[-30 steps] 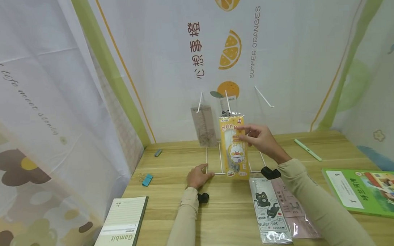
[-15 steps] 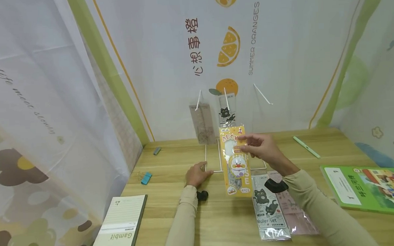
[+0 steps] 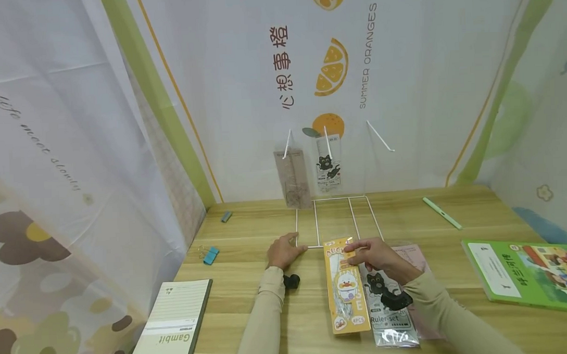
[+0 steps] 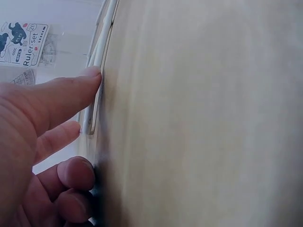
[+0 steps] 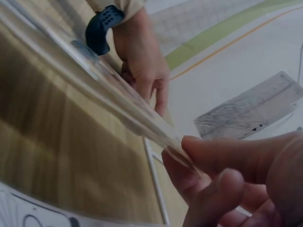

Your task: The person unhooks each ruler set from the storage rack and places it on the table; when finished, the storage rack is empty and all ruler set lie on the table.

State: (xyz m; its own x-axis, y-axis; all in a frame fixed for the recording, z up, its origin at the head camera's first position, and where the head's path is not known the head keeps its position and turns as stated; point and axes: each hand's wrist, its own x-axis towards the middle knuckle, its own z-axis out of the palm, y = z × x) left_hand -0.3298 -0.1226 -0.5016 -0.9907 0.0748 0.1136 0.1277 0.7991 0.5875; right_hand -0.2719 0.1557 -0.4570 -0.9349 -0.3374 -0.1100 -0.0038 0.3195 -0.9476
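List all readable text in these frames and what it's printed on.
"SUMMER ORANGES": backdrop curtain, beside four Chinese characters, 心想事橙.
"Gambit": notebook.
"DUCK", partly covered, and "4PCS": yellow packet pinched by the right hand.
"Ruler-set": cat packet on the table, and on the hanging cat packet in the left wrist view.
Green book and left curtain script: too blurred to read.

A Gambit notebook (image 3: pixel 172 326) at the table's near left edge, blue binder clip (image 3: pixel 210 255) beyond it, green book (image 3: pixel 531 275) far right, pale green pen (image 3: pixel 442 213) behind, orange-print curtain (image 3: pixel 331 71) backing everything.
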